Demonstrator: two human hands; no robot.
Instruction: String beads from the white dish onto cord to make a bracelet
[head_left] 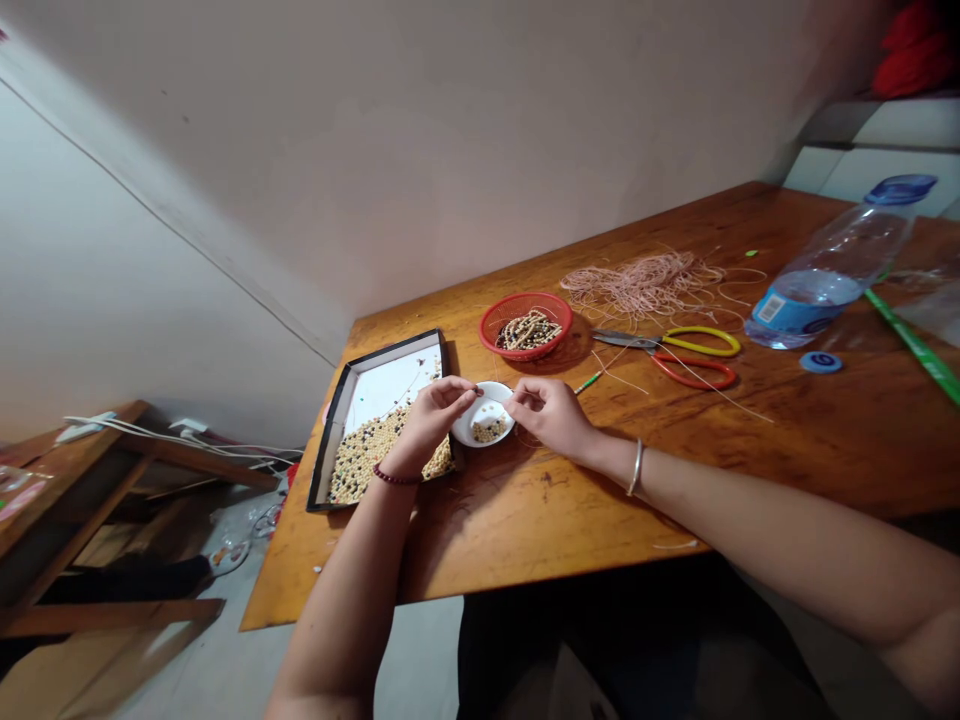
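Observation:
My left hand [439, 415] is closed in a pinch over the left rim of a white bowl [460, 434], with a small dark bead [479, 391] at its fingertips. Pale beads [489, 431] lie inside the bowl. On the opposite side, my right hand [553, 415] pinches its thumb and fingers together; what they hold is too small to make out. Just behind that hand, a green and white beaded piece [589, 382] lies on the table. Left of the bowl stands a black-edged tray [335, 410] holding many cream and dark beads [375, 450].
A red basket [489, 343] of strung beads sits behind the bowl. Scissors [694, 358] with yellow and red handles, a heap of pink cord [649, 285], a leaning water bottle [829, 275] and a blue cap [820, 362] are on the wooden table [517, 540]. A wall rises behind.

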